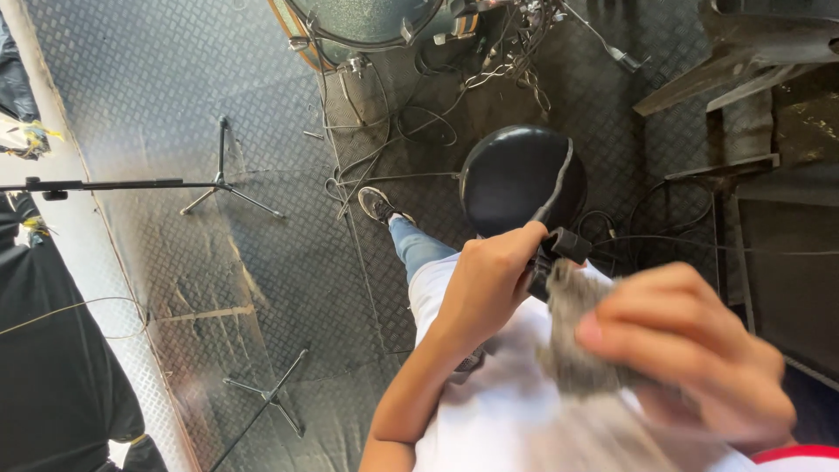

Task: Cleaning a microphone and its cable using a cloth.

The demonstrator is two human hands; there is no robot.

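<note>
My left hand (489, 280) is closed around a black clamp-like fitting (559, 253) with a black cable (559, 188) running up from it. My right hand (690, 350), blurred and close to the camera, grips a grey cloth (572, 336) pressed against that fitting. Below the hands are my white shirt, blue jeans and a sneaker (377, 204) on the metal floor.
A round black drum stool (511, 175) stands just beyond the hands. A drum (367, 22) and tangled cables (437, 105) lie at the top. Two tripod stands (223, 188) (271, 398) rest on the checker-plate floor. A person in black (44, 367) is at the left.
</note>
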